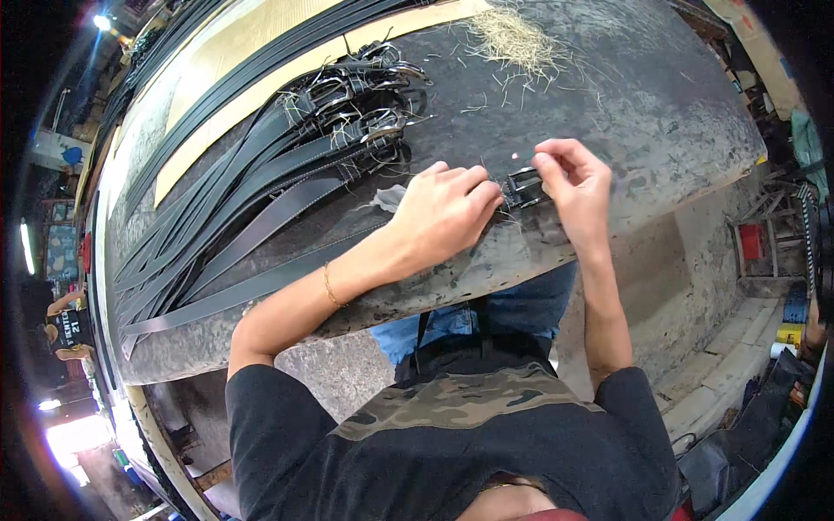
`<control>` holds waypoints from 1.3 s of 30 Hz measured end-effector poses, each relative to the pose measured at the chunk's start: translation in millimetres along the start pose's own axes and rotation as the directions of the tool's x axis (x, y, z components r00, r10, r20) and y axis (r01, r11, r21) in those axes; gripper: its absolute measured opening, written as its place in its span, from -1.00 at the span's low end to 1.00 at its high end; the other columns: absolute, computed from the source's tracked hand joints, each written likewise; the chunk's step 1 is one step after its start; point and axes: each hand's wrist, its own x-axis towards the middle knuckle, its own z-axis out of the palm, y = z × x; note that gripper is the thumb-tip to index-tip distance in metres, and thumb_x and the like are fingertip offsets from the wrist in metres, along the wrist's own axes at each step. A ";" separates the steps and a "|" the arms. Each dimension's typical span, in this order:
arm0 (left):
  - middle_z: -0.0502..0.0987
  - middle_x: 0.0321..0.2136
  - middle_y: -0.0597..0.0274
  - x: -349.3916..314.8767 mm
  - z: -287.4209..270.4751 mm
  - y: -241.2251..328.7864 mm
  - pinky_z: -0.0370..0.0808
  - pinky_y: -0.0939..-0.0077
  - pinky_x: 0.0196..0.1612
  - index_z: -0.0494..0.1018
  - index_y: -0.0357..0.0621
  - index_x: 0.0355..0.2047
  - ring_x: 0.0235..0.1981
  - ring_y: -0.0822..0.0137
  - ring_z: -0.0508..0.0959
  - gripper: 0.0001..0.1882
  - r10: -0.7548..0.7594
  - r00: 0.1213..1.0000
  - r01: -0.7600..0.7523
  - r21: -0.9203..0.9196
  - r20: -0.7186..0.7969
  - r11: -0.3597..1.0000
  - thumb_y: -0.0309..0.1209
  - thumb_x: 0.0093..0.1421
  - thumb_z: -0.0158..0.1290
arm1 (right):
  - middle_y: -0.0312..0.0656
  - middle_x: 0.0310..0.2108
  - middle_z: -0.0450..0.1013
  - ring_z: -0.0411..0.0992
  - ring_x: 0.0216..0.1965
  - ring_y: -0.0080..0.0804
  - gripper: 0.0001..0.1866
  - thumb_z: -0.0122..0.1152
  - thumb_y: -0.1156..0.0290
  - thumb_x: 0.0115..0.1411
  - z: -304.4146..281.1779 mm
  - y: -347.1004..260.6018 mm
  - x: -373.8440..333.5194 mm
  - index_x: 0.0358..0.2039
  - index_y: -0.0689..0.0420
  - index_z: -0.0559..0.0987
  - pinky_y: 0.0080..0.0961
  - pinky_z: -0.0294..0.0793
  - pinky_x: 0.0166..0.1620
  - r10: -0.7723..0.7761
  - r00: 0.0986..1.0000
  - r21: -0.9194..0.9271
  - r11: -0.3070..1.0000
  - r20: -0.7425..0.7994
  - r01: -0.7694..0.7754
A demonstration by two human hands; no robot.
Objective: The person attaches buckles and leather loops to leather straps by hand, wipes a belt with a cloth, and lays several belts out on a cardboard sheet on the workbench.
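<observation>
A black leather belt [287, 273] lies along the near edge of the work table, its dark metal buckle [525, 187] at the right end. My left hand [447, 208] is closed on the belt just beside the buckle, its fingers curled over the strap. Loose pale thread ends stick out there. Just right of the buckle, my right hand [573, 187] is pinched, thumb and fingers together; whatever is between them is too small to make out. A tiny pinkish bright spot shows left of its fingertips.
Several black belts with buckles [382, 126] are piled at the left on the dark table [660, 104]. More straps lie on tan sheets [208, 152] behind. A heap of cut thread [517, 42] sits at the far side. Another person [69, 326] is at the far left.
</observation>
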 end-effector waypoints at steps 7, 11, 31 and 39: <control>0.47 -0.51 0.27 -7.1 7.6 -1.5 0.36 0.41 -0.43 0.50 -0.14 -0.39 -0.52 0.27 0.50 -0.83 -0.019 0.984 -0.001 -0.109 -0.177 0.994 -0.51 0.02 0.28 | -0.47 -0.57 0.41 0.30 -0.51 -0.81 -0.97 0.23 0.63 0.10 6.1 -1.5 -6.6 -0.41 0.24 0.58 -0.76 0.27 -0.46 0.027 0.998 -0.213 0.977 0.048 -0.016; 0.48 -0.50 0.25 -9.3 10.0 -3.2 0.37 0.41 -0.43 0.49 -0.17 -0.39 -0.52 0.27 0.51 -0.81 -0.013 0.984 -0.011 -0.136 -0.178 0.991 -0.53 0.00 0.29 | -0.46 -0.60 0.38 0.24 -0.56 -0.83 -0.95 0.24 0.65 0.06 7.9 -4.7 -8.5 -0.44 0.24 0.56 -0.77 0.19 -0.51 0.082 0.995 -0.168 0.983 0.057 -0.071; 0.48 -0.51 0.25 -8.8 9.7 -6.5 0.36 0.42 -0.46 0.49 -0.17 -0.38 -0.53 0.27 0.49 -0.79 -0.034 0.984 0.003 -0.167 -0.178 0.986 -0.54 -0.02 0.30 | -0.41 -0.63 0.34 0.21 -0.60 -0.75 -0.93 0.28 0.63 0.00 6.2 -0.1 -3.5 -0.47 0.22 0.56 -0.69 0.20 -0.54 0.035 0.995 -0.289 0.957 0.096 -0.006; 0.47 -0.52 0.25 -7.8 8.7 -5.3 0.35 0.42 -0.46 0.49 -0.18 -0.39 -0.54 0.28 0.49 -0.80 -0.017 0.981 -0.013 -0.152 -0.191 0.988 -0.54 -0.01 0.29 | -0.37 -0.62 0.37 0.23 -0.59 -0.72 -0.93 0.27 0.62 -0.01 7.0 -2.9 -3.9 -0.47 0.22 0.57 -0.66 0.23 -0.52 0.035 0.995 -0.288 0.958 0.093 -0.007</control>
